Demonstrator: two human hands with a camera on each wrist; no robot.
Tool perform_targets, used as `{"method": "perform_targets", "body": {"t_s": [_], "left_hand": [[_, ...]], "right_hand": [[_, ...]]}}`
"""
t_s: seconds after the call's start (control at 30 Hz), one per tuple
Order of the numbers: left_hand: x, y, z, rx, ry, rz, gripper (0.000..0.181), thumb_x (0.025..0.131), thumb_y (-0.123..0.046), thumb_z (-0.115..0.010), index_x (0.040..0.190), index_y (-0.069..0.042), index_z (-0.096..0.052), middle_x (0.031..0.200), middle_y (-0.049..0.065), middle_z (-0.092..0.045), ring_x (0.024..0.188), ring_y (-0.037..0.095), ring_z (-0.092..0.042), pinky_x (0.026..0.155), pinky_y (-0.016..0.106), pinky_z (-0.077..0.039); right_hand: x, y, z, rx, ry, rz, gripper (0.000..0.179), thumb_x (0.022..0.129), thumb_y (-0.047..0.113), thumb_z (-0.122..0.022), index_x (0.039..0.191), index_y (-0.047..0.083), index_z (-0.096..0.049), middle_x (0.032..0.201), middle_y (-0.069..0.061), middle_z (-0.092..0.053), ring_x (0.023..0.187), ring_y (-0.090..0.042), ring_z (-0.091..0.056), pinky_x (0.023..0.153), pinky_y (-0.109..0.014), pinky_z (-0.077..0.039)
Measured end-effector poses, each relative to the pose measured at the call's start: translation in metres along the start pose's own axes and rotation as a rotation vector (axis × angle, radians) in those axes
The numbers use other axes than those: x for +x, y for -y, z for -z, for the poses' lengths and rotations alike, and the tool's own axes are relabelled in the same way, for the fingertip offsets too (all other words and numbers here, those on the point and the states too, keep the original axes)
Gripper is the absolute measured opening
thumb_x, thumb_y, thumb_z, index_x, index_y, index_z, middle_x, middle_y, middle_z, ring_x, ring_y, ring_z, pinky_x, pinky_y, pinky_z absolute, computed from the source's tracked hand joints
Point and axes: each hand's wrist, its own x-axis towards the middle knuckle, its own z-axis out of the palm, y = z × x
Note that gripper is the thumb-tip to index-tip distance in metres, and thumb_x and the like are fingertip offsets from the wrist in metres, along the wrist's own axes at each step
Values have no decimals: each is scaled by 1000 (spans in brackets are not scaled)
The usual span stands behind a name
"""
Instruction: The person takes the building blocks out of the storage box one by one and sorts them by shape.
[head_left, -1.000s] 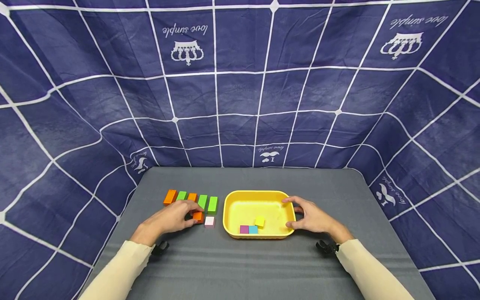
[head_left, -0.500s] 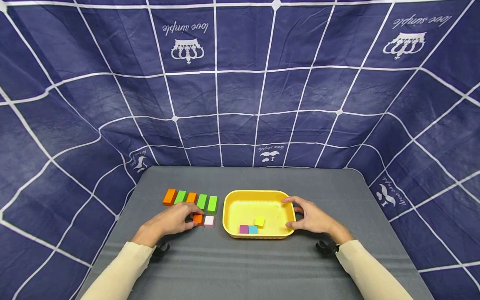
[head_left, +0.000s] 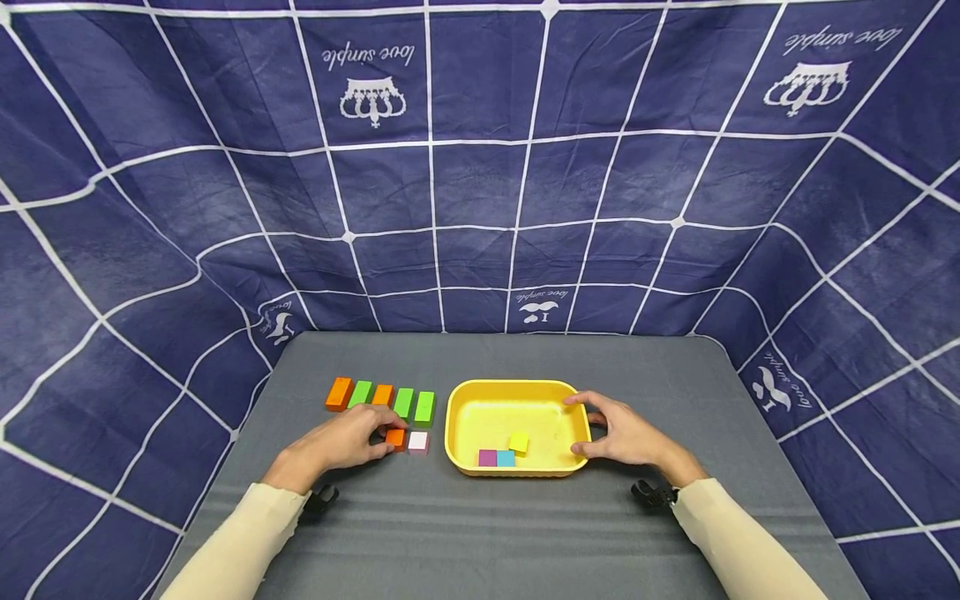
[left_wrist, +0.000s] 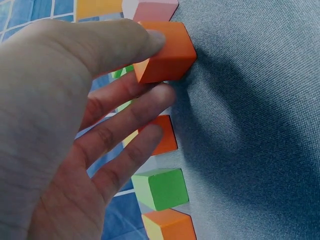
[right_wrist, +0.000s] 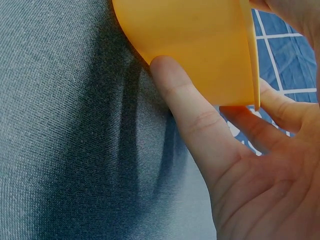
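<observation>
At the left of the head view my left hand (head_left: 348,437) pinches an orange cube (head_left: 395,438) with its thumb and a finger. The left wrist view shows the thumb on this cube (left_wrist: 175,50), with the other fingers spread below. Right beside it sits a white-pink cube (head_left: 417,442). My right hand (head_left: 626,432) holds the right end of a yellow tray (head_left: 517,387), its thumb and fingers set apart along that end. In the right wrist view a digit touches the outer wall of the tray (right_wrist: 195,45). Purple (head_left: 488,458), blue (head_left: 506,458) and yellow (head_left: 518,442) cubes lie in the tray.
Behind the left hand stands a row of orange blocks (head_left: 340,392) and green blocks (head_left: 424,408). Grey cloth (head_left: 510,533) covers the table. A blue curtain with white lines (head_left: 480,192) encloses the back and sides.
The head view has shifted very slightly. Both hands stay at the orange cube and the yellow tray, with no clear movement of either.
</observation>
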Motion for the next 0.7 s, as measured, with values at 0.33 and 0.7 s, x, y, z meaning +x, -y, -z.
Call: {"method": "perform_targets", "body": {"t_s": [0.33, 0.7], "left_hand": [[-4, -1, 7, 6, -21, -1, 35, 101, -16, -91, 135, -18, -85, 133, -4, -83, 121, 18, -78, 110, 50, -66], [2, -19, 27, 53, -116, -13, 34, 104, -26, -90, 137, -16, -85, 128, -1, -83, 113, 19, -79, 105, 48, -67]], "right_hand": [[0, 2, 0, 18, 2, 7, 80, 91, 24, -100, 159, 7, -61, 170, -31, -55, 138, -50, -77, 106, -40, -70], [-2, 2, 1, 8, 4, -15, 82, 91, 28, -100, 160, 10, -60, 172, -27, -55, 140, -47, -76, 110, -47, -68]]}}
